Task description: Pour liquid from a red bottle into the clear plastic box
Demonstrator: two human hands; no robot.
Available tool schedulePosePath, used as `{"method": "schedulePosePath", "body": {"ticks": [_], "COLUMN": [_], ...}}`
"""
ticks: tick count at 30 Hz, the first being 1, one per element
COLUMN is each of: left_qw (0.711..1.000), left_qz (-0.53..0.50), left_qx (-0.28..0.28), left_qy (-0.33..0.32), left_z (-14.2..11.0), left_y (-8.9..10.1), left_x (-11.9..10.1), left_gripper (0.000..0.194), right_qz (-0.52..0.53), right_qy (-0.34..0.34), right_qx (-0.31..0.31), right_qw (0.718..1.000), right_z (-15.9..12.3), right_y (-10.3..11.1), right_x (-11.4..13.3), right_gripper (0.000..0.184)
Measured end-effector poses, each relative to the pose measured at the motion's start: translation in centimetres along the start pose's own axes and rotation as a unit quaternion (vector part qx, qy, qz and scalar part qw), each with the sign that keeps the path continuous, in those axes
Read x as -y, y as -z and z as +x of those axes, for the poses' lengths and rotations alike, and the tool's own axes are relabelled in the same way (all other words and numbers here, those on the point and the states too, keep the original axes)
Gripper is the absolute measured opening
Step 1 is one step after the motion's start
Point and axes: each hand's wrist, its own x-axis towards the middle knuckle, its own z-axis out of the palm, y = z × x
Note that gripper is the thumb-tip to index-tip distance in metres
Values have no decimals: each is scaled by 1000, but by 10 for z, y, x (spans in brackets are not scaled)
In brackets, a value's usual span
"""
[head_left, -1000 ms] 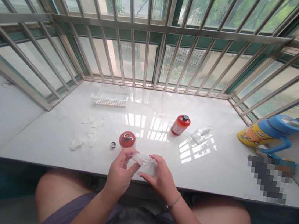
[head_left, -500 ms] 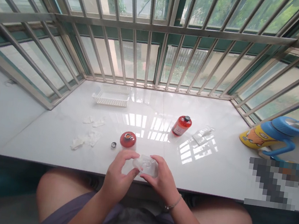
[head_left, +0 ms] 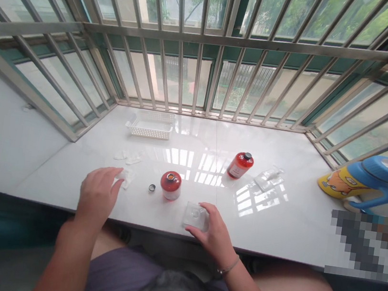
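My right hand (head_left: pixel 212 227) grips a small clear plastic box (head_left: pixel 194 215) by its right side, near the counter's front edge. A round shape shows in the middle of the box. My left hand (head_left: pixel 100 192) is over the left of the counter, thumb and forefinger apart beside a crumpled white tissue (head_left: pixel 128 177); whether they touch it is hard to tell. Between my hands stands an uncapped red bottle (head_left: pixel 170 186), and a small black cap (head_left: pixel 152 188) lies to its left. More white scraps (head_left: pixel 133 157) lie beyond my left hand.
A capped red bottle (head_left: pixel 240 165) stands further back, beside a clear plastic packet (head_left: pixel 268 178). At the back left is a white perforated basket (head_left: pixel 149 132). A blue-and-yellow flask (head_left: pixel 351 178) occupies the right side. Metal window bars (head_left: pixel 223 40) border the white counter (head_left: pixel 192 159).
My left hand has let go of the clear box and moved left to the tissue scraps. My right hand still holds the box. The view has shifted slightly.
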Motion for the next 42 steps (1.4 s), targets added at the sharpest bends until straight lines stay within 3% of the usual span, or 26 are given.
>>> {"method": "schedulePosePath", "body": {"ticks": [5, 8, 10, 14, 17, 21, 26, 30, 35, 39, 42], "left_qw": [990, 984, 987, 991, 971, 922, 871, 862, 844, 815, 799], "left_qz": [73, 79, 54, -92, -199, -330, -400, -397, -419, -483, -510], "left_qx": [118, 154, 149, 80, 44, 126, 188, 199, 206, 214, 267], "left_qy": [27, 33, 38, 50, 125, 159, 215, 246, 265, 239, 177], "left_z": [-4, -6, -5, -3, -6, -9, 0, 6, 5, 7, 11], "left_y": [-40, -54, -58, -50, -43, -48, -70, -77, -68, -44, -14], "left_x": [45, 54, 51, 20, -18, -64, -101, -116, -120, -120, -123], "left_gripper": [33, 35, 35, 33, 36, 61, 83, 75, 72, 71, 74], "right_qz": [0, 0, -2, -15, -24, -45, -89, -138, -160, -148, -126], "right_qy": [-1, -4, -6, -1, 5, 8, 23, 18, 12, 28, 54], "right_qx": [-4, -2, 0, -4, -10, -28, -65, -97, -103, -103, -119], "right_qw": [1000, 1000, 1000, 1000, 1000, 999, 994, 985, 982, 983, 983], "right_z": [0, 0, 0, -1, -1, 0, 1, 2, 4, 3, -2], "right_y": [0, 0, 1, 0, -2, -5, -10, -13, -14, -7, 5], "right_x": [1, 1, 1, 0, -1, -1, -4, -7, -5, 0, 12], "right_gripper": [69, 68, 67, 69, 70, 72, 75, 77, 81, 82, 71]}}
